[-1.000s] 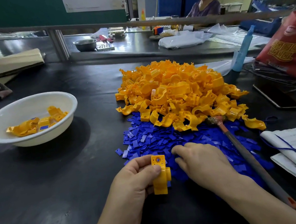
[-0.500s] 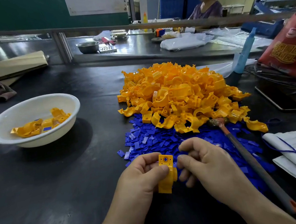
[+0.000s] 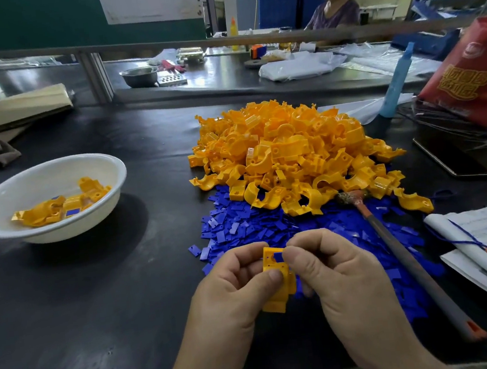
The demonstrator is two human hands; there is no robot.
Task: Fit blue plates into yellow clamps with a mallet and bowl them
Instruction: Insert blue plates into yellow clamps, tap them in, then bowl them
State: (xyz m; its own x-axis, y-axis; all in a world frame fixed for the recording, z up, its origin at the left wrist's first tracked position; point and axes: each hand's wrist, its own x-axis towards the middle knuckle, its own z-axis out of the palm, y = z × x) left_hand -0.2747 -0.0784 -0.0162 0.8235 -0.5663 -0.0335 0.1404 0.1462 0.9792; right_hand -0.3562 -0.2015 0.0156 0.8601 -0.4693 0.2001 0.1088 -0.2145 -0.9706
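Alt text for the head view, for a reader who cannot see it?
The left hand holds a yellow clamp while the right hand pinches a blue plate at its top. Beyond lie loose blue plates, a heap of clamps and a mallet; a white bowl holding finished clamps sits left.

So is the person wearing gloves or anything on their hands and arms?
No gloves. The left hand and the right hand are both bare, with short, plain thumbnails. No ring, watch or bracelet shows. The left forearm and the right forearm are bare too, right to the picture's bottom edge, so no sleeve is in view.
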